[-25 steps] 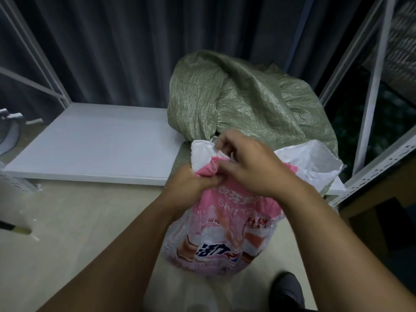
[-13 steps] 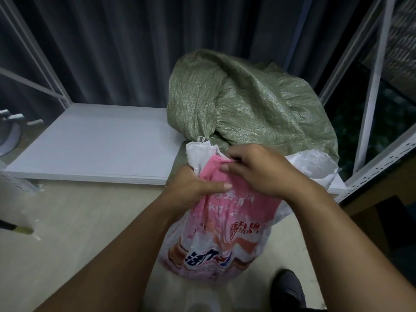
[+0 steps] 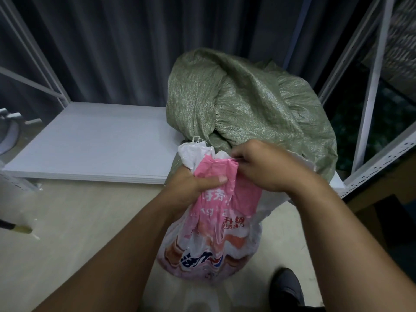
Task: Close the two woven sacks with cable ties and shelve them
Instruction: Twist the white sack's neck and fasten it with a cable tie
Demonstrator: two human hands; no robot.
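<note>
Pink-and-white sack [image 3: 216, 233], woven plastic, stands in front of the person, low, base down near the floor [image 3: 78, 221] and beside a dark shoe [image 3: 286, 287].

- Left hand [image 3: 193, 188]: fingers and thumb clamped round the gathered neck, thumb lying across the pink cloth.
- Right hand [image 3: 265, 167]: fingers curled together, pinching the top edge of the mouth and drawing it toward the gather.
- Green sack [image 3: 247, 104]: slumped on the right end of the white shelf board [image 3: 94, 143], directly behind the hands, its lower bulge hanging over the front edge. Cannot tell whether its mouth is tied.
- No cable tie visible anywhere.

Risks, as judged:
- Both hands are busy with the neck. Fetching a tie means letting one go, and the stiff, slick weave would likely spring the gather open.
- A white flap [image 3: 193, 152] sticks up at the left, outside the left hand's grip. If the tie goes on below it unevenly, part of the mouth stays open.
- A tie set too close to the rim could slide off the bunched cloth once the sack is lifted.
- Lifting this sack to the board may nudge the overhanging green sack, which could then slip forward off the edge.
</note>
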